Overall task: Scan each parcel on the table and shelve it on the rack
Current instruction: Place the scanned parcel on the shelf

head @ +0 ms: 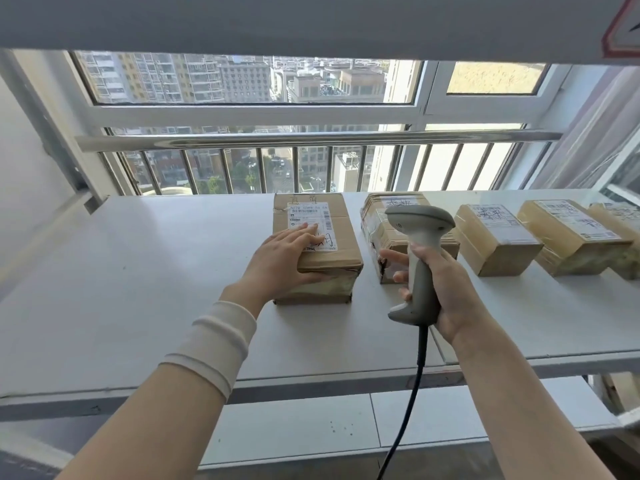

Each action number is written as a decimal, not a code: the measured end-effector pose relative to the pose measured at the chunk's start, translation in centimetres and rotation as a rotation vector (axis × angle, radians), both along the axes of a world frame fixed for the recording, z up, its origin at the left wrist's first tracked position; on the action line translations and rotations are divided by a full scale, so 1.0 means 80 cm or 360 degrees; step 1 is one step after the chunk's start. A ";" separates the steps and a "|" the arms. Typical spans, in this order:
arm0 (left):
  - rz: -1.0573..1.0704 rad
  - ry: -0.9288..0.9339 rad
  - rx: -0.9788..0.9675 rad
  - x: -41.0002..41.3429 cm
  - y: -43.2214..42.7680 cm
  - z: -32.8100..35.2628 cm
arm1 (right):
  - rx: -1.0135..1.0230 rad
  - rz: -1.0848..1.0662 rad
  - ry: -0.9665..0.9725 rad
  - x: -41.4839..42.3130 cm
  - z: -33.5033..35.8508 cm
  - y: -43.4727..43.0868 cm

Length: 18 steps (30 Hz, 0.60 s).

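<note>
A brown cardboard parcel (332,251) with a white shipping label lies on the white rack shelf (138,289). My left hand (287,256) rests flat on its near left corner, fingers straight over the label and thumb along the front edge. My right hand (440,292) grips the handle of a grey barcode scanner (419,258), held upright just right of that parcel, its head turned away from me and its black cable hanging down. A taped parcel (381,216) stands partly hidden behind the scanner.
Further parcels line the shelf to the right: one (495,240), another (575,233), and one cut off at the edge (623,233). A barred window (311,161) runs behind the shelf. Another shelf board (311,22) hangs overhead. A lower shelf (381,420) shows beneath.
</note>
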<state>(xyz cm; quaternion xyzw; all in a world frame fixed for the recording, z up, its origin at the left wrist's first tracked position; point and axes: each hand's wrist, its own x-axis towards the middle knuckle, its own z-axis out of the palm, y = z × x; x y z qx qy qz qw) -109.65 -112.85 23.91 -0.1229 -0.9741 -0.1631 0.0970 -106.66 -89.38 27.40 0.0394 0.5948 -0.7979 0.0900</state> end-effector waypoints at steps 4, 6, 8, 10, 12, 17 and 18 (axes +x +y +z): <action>-0.0036 -0.0073 0.0055 0.011 0.005 0.013 | -0.0023 -0.0014 -0.0004 0.017 0.001 0.008; -0.0073 0.0062 0.0285 0.019 0.019 0.022 | 0.0025 -0.0065 0.0019 0.028 0.000 0.016; -0.0138 0.0218 0.0688 0.032 0.046 0.027 | 0.0046 -0.0133 0.0025 0.040 -0.003 0.028; -0.0208 0.0237 0.1065 0.048 0.086 0.024 | 0.0019 -0.0213 -0.0002 0.056 -0.009 0.046; -0.0274 0.0071 0.1353 0.066 0.134 0.015 | -0.0040 -0.0311 -0.0050 0.077 -0.017 0.070; -0.0401 -0.0395 0.1778 0.104 0.272 -0.012 | -0.0154 -0.0561 -0.0142 0.146 -0.034 0.158; -0.0426 -0.0496 0.1833 0.113 0.301 -0.015 | -0.0156 -0.0628 -0.0146 0.163 -0.036 0.179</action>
